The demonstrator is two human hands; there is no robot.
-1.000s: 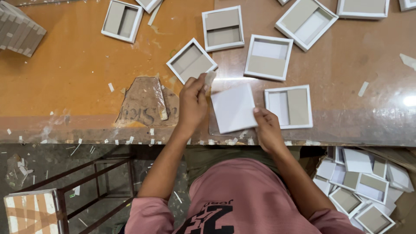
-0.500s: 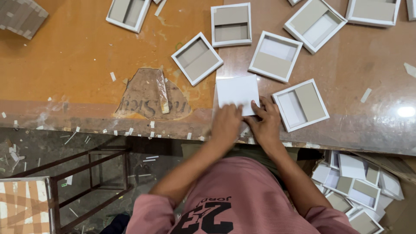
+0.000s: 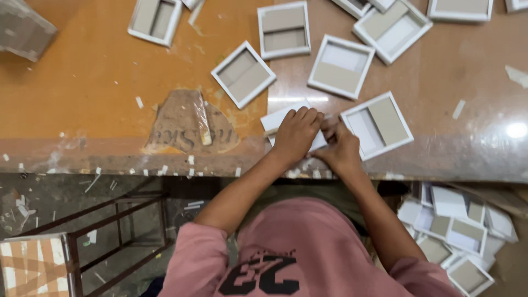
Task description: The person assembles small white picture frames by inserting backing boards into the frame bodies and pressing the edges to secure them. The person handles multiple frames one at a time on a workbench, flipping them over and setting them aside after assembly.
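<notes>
Left hand (image 3: pixel 296 135): flat on the white square cardboard piece (image 3: pixel 278 118), pinning it to the orange table's (image 3: pixel 82 82) near edge.
Right hand (image 3: pixel 342 149): fingers curled, pinching that piece's right side.
Nearby: open white-rimmed square tray (image 3: pixel 377 125) just right, within reach.

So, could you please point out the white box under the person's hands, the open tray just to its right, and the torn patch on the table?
white box (image 3: pixel 280 118), head view, its bare upper left corner.
open tray (image 3: pixel 377 125), head view, its inner floor.
torn patch (image 3: pixel 179 129), head view, its brown middle.
</notes>
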